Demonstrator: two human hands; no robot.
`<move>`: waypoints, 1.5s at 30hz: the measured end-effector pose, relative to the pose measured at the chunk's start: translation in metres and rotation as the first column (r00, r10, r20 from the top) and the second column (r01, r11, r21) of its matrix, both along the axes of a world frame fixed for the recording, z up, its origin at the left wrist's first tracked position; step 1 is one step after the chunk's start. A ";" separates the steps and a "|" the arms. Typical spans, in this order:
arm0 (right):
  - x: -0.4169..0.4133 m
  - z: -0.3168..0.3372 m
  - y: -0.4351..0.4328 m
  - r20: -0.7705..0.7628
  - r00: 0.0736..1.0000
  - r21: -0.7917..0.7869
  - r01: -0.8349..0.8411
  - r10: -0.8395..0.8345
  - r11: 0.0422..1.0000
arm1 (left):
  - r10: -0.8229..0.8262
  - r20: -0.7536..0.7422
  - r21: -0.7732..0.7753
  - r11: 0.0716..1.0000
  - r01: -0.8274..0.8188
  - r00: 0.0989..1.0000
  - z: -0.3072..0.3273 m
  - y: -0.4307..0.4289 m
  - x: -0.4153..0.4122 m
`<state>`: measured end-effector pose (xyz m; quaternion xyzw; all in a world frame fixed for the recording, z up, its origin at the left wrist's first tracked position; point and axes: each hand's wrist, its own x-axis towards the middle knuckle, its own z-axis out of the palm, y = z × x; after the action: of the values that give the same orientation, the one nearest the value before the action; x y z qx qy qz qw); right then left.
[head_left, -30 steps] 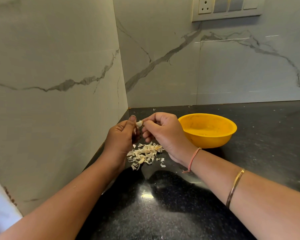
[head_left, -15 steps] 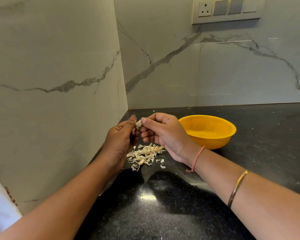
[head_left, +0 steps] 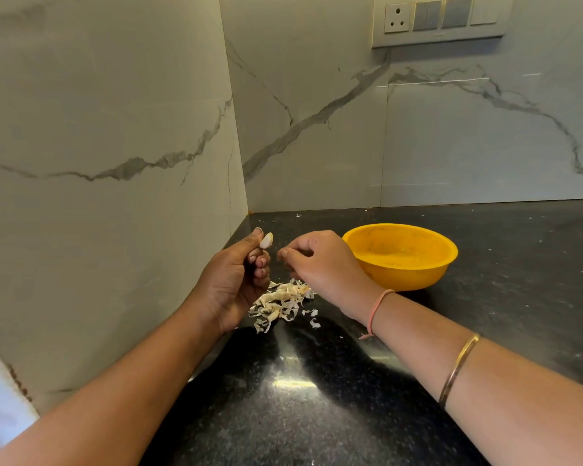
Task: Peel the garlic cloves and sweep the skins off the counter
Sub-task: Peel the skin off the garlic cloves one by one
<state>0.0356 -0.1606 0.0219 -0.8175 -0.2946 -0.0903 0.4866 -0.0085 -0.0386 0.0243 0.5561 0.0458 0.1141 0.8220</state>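
Left hand (head_left: 229, 284) pinches pale garlic clove (head_left: 266, 240). Right hand (head_left: 323, 267) curls inward; held content indiscernible. Papery beige skin pile (head_left: 280, 306), partly hand-hidden, lies by black speckled counter's (head_left: 317, 415) left edge.

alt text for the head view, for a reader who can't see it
A person's left hand holds a garlic clove up, the right hand beside it with fingertips pinched together. Below them a pile of skins lies on the black counter, a yellow bowl to the right.
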 end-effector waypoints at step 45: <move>-0.001 -0.001 0.001 0.424 0.905 0.067 -0.047 0.014 0.997 | 0.073 0.015 -0.224 0.972 -0.068 0.997 0.000 0.001 -0.001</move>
<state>0.0342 -0.1594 0.0206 -0.7547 -0.4023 -0.2689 0.4429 -0.0098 -0.0376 0.0241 0.4567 0.0684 0.1438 0.8753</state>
